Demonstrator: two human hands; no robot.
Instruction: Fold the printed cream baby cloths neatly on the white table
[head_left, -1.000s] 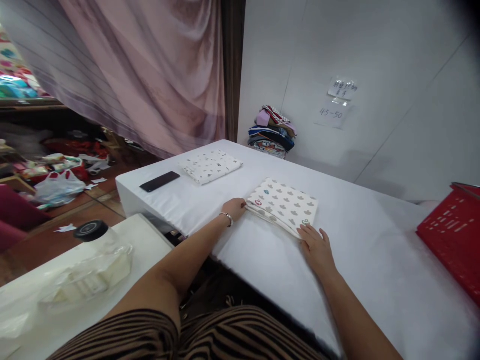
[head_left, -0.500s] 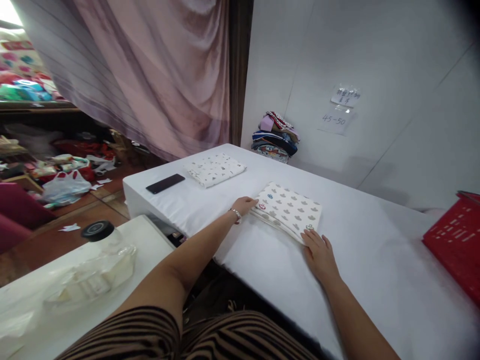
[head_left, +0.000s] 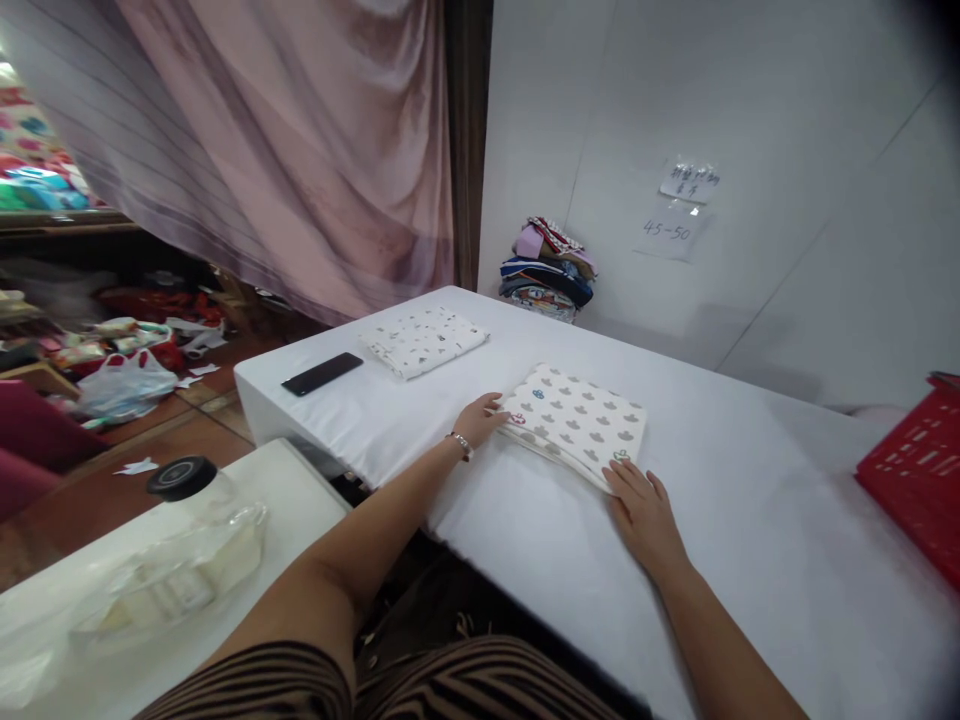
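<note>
A folded white cloth [head_left: 574, 412] with grey cloud-like shapes and a few small coloured motifs lies flat on the white-covered table [head_left: 517, 540]. At its left corner is my left hand [head_left: 480, 420], fingers a little apart, the tips touching or just beside the edge. My right hand [head_left: 646, 510] rests at the near right corner with its fingers spread, fingertips on the fabric. Neither hand grips it. Farther left lies a second folded white cloth [head_left: 426, 340] with small dark prints, and beside it a black phone [head_left: 322, 373].
A red plastic basket [head_left: 919, 470] stands on the right. Folded fabrics [head_left: 546, 270] are piled by the wall. At lower left, a white surface [head_left: 292, 490] holds a black-lidded jar [head_left: 182, 478] and a clear plastic bag [head_left: 180, 590]. A pink curtain [head_left: 337, 150] hangs behind.
My left hand has shifted slightly left and its fingers have loosened at the cloth's corner. The right hand stays at its corner. The view has turned slightly.
</note>
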